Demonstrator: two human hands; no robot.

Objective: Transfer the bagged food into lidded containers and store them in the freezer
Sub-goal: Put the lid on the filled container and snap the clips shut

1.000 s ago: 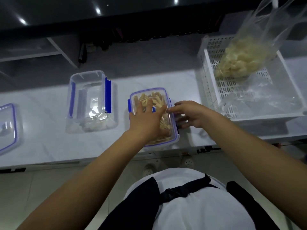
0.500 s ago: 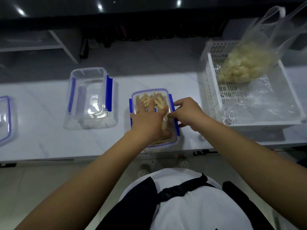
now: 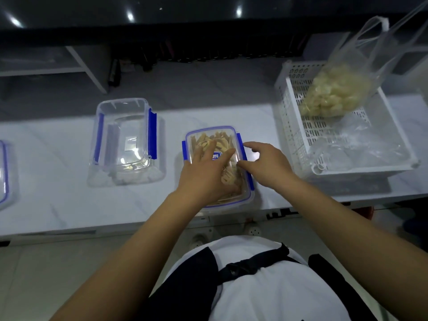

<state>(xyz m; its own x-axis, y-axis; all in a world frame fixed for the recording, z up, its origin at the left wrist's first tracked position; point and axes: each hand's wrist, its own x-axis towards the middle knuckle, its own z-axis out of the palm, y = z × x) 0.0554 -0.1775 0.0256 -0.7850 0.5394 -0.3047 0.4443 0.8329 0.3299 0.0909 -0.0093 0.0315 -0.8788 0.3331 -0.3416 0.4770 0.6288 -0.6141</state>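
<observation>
While the left hand [image 3: 208, 172] presses flat on the filled container [image 3: 217, 166], the right hand [image 3: 264, 162], fingers loosely spread, touches its blue clip [image 3: 245, 163].

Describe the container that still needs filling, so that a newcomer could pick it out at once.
Start at the white counter. Left of the food-filled box under the left hand stands a clear empty container with blue clips. Unlike its neighbour, it holds no food, only a lid lying loosely inside it.
</observation>
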